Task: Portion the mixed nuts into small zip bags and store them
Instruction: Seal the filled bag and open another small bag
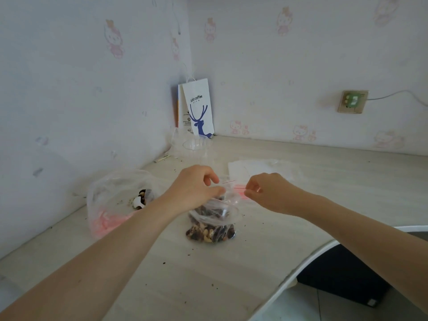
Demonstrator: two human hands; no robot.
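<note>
Both hands, left hand [196,188] and right hand [259,189], pinch the filled zip bag [212,224] top, seemingly unsealed; bulk bag [115,200] left retains nuts.

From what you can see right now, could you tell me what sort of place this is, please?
Probably a home bedroom or study corner: cartoon-cat wallpaper, a desk set into the corner, and a coffee-shop paper bag standing against the wall.

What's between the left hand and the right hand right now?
Head view: the red zip strip at the mouth of the nut-filled zip bag, pinched at either end by left hand and right hand.
</note>
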